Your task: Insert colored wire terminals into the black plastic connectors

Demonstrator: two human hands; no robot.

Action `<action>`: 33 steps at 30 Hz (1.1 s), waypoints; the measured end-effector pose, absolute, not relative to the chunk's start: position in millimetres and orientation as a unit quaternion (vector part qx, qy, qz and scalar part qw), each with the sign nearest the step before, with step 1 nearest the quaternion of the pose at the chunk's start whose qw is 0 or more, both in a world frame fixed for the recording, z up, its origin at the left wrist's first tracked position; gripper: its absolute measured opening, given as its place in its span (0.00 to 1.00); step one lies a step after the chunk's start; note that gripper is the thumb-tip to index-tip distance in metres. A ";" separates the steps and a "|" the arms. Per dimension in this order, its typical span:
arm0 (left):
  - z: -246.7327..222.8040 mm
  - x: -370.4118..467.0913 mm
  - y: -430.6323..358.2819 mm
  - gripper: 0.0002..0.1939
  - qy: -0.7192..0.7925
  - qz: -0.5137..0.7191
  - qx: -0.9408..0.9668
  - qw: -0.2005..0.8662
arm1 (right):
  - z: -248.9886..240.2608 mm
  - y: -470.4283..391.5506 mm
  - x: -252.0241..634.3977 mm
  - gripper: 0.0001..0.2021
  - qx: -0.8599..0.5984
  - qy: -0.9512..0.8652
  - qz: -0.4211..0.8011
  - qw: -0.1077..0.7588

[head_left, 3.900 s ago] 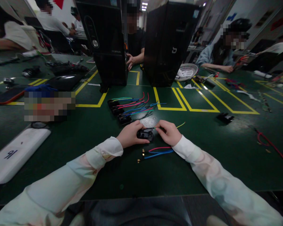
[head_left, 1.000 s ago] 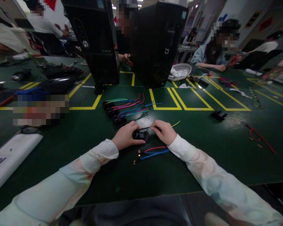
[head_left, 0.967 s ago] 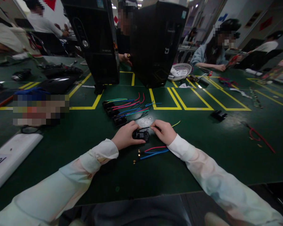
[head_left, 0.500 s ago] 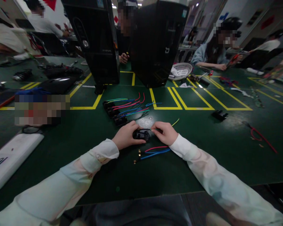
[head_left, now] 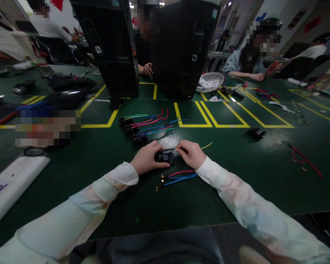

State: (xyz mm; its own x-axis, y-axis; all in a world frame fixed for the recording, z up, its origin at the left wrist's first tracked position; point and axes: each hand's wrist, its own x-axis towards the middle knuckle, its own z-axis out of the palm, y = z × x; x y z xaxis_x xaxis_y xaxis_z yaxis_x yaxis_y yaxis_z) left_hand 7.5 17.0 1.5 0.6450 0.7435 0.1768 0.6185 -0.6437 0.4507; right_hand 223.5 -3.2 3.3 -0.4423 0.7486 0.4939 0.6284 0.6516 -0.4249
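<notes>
My left hand (head_left: 146, 159) grips a small black plastic housing (head_left: 166, 157) between thumb and fingers, its open side with inner slots facing me. At the housing's right edge, my right hand (head_left: 193, 154) pinches a yellow-green wire (head_left: 207, 146). The wire's tail sticks out behind that hand; its front end is hidden by the fingers. Below the hands lie a red wire (head_left: 181, 172) and blue wires (head_left: 178, 180) with brass terminals on their left ends. Just beyond my left hand, several black housings (head_left: 139, 139) rest in a row with coloured wires coming out.
Two tall black computer cases (head_left: 178, 51) stand at the back. Another black part (head_left: 256, 134) and a red cable (head_left: 305, 163) lie to the right. On the left is a white power strip (head_left: 19, 187). A white basket (head_left: 211, 81) sits farther off, with people around.
The yellow-green wire's tail has swung slightly right and down. Both my hands stay almost in place on the housing and wire. The hand of the person opposite has shifted a little.
</notes>
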 end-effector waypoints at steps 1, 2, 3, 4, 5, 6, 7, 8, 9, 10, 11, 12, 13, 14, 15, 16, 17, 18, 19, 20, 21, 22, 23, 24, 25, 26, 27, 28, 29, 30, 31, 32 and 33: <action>1.5 7.6 16.9 0.25 0.381 0.176 0.889 0.180 | 3.3 -3.3 224.0 0.05 -0.396 -0.852 0.097 0.327; 1.6 7.6 16.7 0.25 0.379 0.177 0.890 0.183 | 3.3 -3.4 224.3 0.05 -0.386 -0.859 0.104 0.320; 1.9 7.7 16.6 0.25 0.378 0.178 0.890 0.184 | 3.1 -3.2 224.6 0.05 -0.382 -0.862 0.105 0.318; 2.2 7.7 16.4 0.25 0.378 0.179 0.890 0.184 | 2.8 -2.9 224.7 0.05 -0.384 -0.860 0.100 0.321; 2.6 7.7 16.3 0.25 0.379 0.178 0.889 0.183 | 2.4 -2.5 224.6 0.05 -0.391 -0.855 0.090 0.327; 2.9 7.7 16.2 0.25 0.382 0.177 0.889 0.181 | 1.9 -2.1 224.3 0.06 -0.401 -0.849 0.078 0.335; 3.1 7.6 16.2 0.25 0.384 0.176 0.888 0.180 | 1.6 -1.7 224.1 0.06 -0.408 -0.844 0.069 0.341; 3.2 7.5 16.2 0.25 0.387 0.174 0.888 0.179 | 1.3 -1.5 223.9 0.06 -0.409 -0.843 0.064 0.342; 3.0 7.3 16.3 0.25 0.387 0.173 0.888 0.178 | 1.2 -1.4 224.0 0.06 -0.404 -0.847 0.065 0.339; 2.7 7.2 16.4 0.25 0.388 0.172 0.888 0.179 | 1.3 -1.4 224.2 0.06 -0.394 -0.854 0.071 0.331; 2.2 7.0 16.5 0.25 0.386 0.170 0.889 0.179 | 1.4 -1.5 224.4 0.06 -0.382 -0.863 0.078 0.322; 1.7 6.9 16.7 0.25 0.384 0.170 0.889 0.180 | 1.6 -1.6 224.8 0.05 -0.372 -0.869 0.084 0.314; 1.2 6.8 16.9 0.25 0.383 0.170 0.890 0.180 | 1.7 -1.6 225.0 0.05 -0.369 -0.872 0.086 0.311; 0.8 6.8 17.1 0.25 0.383 0.171 0.890 0.180 | 1.7 -1.6 225.1 0.06 -0.374 -0.869 0.083 0.313; 0.6 6.8 17.2 0.26 0.383 0.172 0.890 0.180 | 1.6 -1.5 225.2 0.06 -0.385 -0.863 0.077 0.318; 0.6 6.9 17.3 0.26 0.383 0.173 0.889 0.180 | 1.5 -1.5 225.2 0.06 -0.398 -0.856 0.069 0.323; 0.9 7.0 17.3 0.25 0.383 0.174 0.889 0.180 | 1.4 -1.6 225.2 0.06 -0.408 -0.850 0.064 0.326; 1.4 7.1 17.3 0.25 0.384 0.176 0.888 0.182 | 1.4 -1.8 225.4 0.06 -0.410 -0.850 0.063 0.325; 2.0 7.3 17.1 0.25 0.383 0.176 0.888 0.184 | 1.5 -2.0 225.7 0.06 -0.404 -0.854 0.068 0.320; 2.6 7.4 16.9 0.25 0.382 0.176 0.888 0.187 | 1.8 -2.4 226.0 0.06 -0.393 -0.862 0.077 0.311; 3.2 7.5 16.7 0.25 0.380 0.176 0.888 0.190 | 2.1 -2.7 226.4 0.06 -0.382 -0.869 0.086 0.303; 3.6 7.7 16.5 0.25 0.379 0.176 0.888 0.193 | 2.4 -2.9 226.7 0.06 -0.376 -0.873 0.092 0.298; 3.8 7.8 16.4 0.25 0.379 0.175 0.888 0.193 | 2.7 -3.1 226.9 0.06 -0.377 -0.872 0.092 0.299; 3.9 7.8 16.3 0.25 0.379 0.176 0.888 0.193 | 3.0 -3.3 227.1 0.06 -0.384 -0.867 0.086 0.304; 3.9 7.9 16.3 0.25 0.381 0.176 0.887 0.191 | 3.3 -3.4 227.1 0.06 -0.394 -0.861 0.077 0.313; 3.8 7.9 16.4 0.25 0.381 0.177 0.887 0.190 | 3.5 -3.5 227.2 0.06 -0.401 -0.856 0.070 0.319; 3.8 7.8 16.5 0.25 0.382 0.177 0.887 0.189 | 3.6 -3.6 227.2 0.06 -0.401 -0.855 0.067 0.322; 3.8 7.7 16.6 0.25 0.381 0.176 0.888 0.190 | 3.7 -3.8 227.2 0.06 -0.395 -0.858 0.069 0.321; 3.9 7.7 16.7 0.25 0.379 0.176 0.888 0.190 | 3.8 -3.9 227.2 0.06 -0.384 -0.865 0.076 0.315; 4.0 7.6 16.8 0.25 0.377 0.175 0.889 0.191 | 3.9 -3.9 227.1 0.06 -0.375 -0.870 0.083 0.310; 4.1 7.5 16.8 0.25 0.376 0.175 0.889 0.192 | 4.0 -3.8 226.9 0.06 -0.372 -0.871 0.086 0.308; 4.2 7.6 16.8 0.25 0.377 0.175 0.890 0.190 | 4.1 -3.7 226.5 0.06 -0.377 -0.868 0.085 0.311; 4.2 7.6 16.8 0.25 0.378 0.174 0.890 0.188 | 4.4 -3.5 225.9 0.06 -0.387 -0.862 0.078 0.319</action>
State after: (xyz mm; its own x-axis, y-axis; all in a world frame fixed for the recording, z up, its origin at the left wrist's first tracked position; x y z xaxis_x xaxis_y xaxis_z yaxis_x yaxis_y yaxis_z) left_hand 7.6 16.8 4.2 0.6532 0.7383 0.1679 0.6073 -0.6433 0.4662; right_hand 225.9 -3.5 4.4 -0.4979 0.7165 0.4887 0.6166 0.6887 -0.3815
